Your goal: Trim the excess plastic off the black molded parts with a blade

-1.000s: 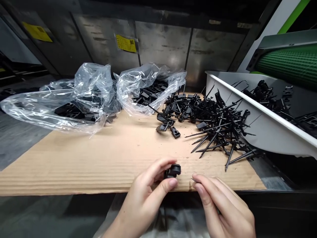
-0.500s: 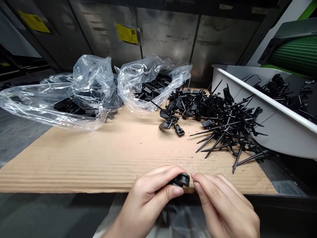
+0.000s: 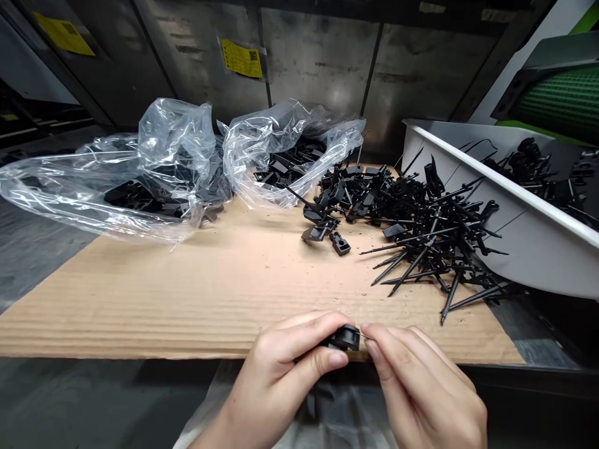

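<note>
Over the front edge of the cardboard sheet, my left hand pinches a small black plastic part with a rounded, grooved end. The rest of that part is hidden by my fingers. Just right of it, my right hand is closed, thumb against forefinger, on a thin wire-like piece. Its left tip reaches the end of the black part; whether it sits inside, I cannot tell. Farther back on the cardboard lies a single small black block, beside a heap of thin black plastic pieces.
Two clear plastic bags with black parts stand at the back: the left bag and the middle bag. A grey bin with more black parts borders the right side. Behind everything rises a metal panel.
Both hands hold nearly the same pose. The thin piece shows a little more between my right fingertips and the black part. The whole view has shifted very slightly.
</note>
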Action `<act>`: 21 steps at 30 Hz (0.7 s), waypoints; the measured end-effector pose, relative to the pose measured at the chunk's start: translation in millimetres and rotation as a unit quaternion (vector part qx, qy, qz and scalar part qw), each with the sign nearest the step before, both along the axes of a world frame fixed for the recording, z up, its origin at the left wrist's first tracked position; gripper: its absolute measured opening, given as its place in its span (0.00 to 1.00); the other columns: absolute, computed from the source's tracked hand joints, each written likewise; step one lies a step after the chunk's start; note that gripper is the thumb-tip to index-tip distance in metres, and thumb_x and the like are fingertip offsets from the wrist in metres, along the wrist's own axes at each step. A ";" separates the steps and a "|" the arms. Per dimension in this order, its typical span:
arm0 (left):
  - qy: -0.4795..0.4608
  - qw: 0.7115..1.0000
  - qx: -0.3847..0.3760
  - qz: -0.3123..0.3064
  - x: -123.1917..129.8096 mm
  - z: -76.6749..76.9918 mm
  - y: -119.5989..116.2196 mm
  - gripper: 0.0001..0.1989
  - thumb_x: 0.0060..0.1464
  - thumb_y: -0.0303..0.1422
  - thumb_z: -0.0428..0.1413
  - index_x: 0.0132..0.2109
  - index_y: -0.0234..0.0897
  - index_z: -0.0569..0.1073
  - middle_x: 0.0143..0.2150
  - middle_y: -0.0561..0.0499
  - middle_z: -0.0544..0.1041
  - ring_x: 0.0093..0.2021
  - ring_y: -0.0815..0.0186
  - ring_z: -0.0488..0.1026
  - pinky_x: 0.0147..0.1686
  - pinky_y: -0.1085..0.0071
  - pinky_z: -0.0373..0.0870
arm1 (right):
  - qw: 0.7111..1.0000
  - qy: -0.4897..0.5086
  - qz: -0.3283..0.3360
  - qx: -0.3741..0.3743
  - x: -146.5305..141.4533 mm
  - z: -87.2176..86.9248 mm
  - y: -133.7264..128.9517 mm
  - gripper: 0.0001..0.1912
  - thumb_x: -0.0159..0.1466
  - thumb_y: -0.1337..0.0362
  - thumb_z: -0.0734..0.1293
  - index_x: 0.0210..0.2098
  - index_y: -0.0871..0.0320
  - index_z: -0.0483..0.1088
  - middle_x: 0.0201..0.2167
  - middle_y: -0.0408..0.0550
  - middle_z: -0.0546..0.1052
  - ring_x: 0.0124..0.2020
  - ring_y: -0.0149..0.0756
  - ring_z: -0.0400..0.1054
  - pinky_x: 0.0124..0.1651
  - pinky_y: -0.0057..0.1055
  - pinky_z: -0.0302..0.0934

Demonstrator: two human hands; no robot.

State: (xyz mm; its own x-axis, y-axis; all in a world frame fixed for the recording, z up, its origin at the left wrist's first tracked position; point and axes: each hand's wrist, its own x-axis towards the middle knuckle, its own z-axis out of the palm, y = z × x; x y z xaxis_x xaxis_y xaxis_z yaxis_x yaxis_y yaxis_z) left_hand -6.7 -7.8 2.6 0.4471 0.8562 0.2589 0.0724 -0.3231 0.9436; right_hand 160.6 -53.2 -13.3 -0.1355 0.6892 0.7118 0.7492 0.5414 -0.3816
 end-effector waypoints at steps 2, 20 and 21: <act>-0.004 1.000 0.006 0.000 -0.6 -0.3 0.0 0.11 0.53 0.23 0.57 0.41 0.41 0.77 0.37 0.54 0.79 0.37 0.67 0.76 0.37 0.81 0.70 | 0.999 0.018 0.014 -0.038 0.2 3.9 -0.3 0.13 0.59 0.77 0.63 0.43 0.61 0.67 0.30 0.50 0.76 0.28 0.32 0.71 0.30 0.26 0.67; -0.010 0.996 0.061 -0.062 -3.5 -1.2 3.3 0.15 0.52 0.18 0.56 0.43 0.41 0.76 0.39 0.54 0.78 0.42 0.68 0.74 0.45 0.82 0.67 | 0.722 0.280 0.172 -0.609 10.4 32.9 -4.0 0.16 0.61 0.53 0.61 0.29 0.58 0.72 0.16 0.37 0.62 0.19 0.23 0.55 0.21 0.20 0.48; -0.015 0.996 0.061 -0.056 -3.1 -0.9 3.3 0.16 0.52 0.17 0.56 0.43 0.41 0.76 0.40 0.54 0.78 0.42 0.68 0.74 0.45 0.82 0.67 | 0.710 0.291 0.175 -0.617 11.6 33.5 -4.6 0.16 0.59 0.52 0.62 0.29 0.57 0.73 0.17 0.38 0.63 0.20 0.23 0.56 0.22 0.20 0.48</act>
State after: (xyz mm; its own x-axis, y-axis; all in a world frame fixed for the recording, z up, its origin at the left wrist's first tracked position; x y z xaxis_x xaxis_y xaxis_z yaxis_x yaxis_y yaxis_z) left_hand -9.7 -4.5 1.7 0.5286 0.7628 0.3724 0.0014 -0.4395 0.8982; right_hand 172.2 -57.9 20.2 -0.3830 0.8330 -0.3992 0.1724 -0.3602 -0.9168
